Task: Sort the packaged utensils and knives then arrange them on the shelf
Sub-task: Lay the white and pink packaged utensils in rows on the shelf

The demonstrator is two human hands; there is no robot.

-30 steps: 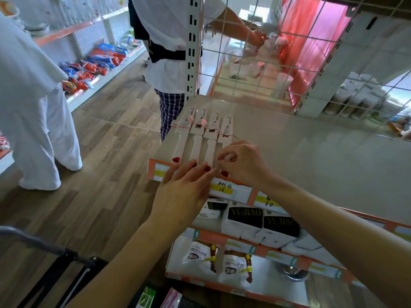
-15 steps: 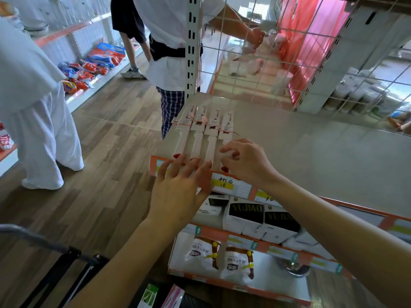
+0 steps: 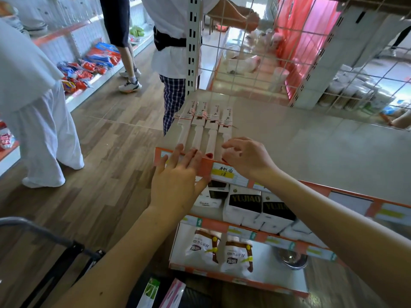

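Several white packaged knives (image 3: 203, 127) lie side by side at the left front corner of the grey top shelf (image 3: 311, 150), handles toward me. My left hand (image 3: 178, 174) is flat with straight fingers, fingertips touching the near ends of the left packages at the shelf's orange front strip (image 3: 206, 168). My right hand (image 3: 246, 155) hovers over the near end of the rightmost package with loosely curled fingers; whether it pinches the package is not clear.
Lower shelves hold black-and-white boxes (image 3: 244, 203) and white pouches (image 3: 220, 250). A wire mesh panel (image 3: 266, 52) backs the shelf. People stand in the aisle: white trousers (image 3: 44, 130) at left, plaid trousers (image 3: 173, 96) beside the shelf post. A trolley handle (image 3: 44, 236) is at lower left.
My left hand has slid back toward me from the package handles to the shelf's front edge. My right hand's fingers have loosened slightly. The view has tilted a little.
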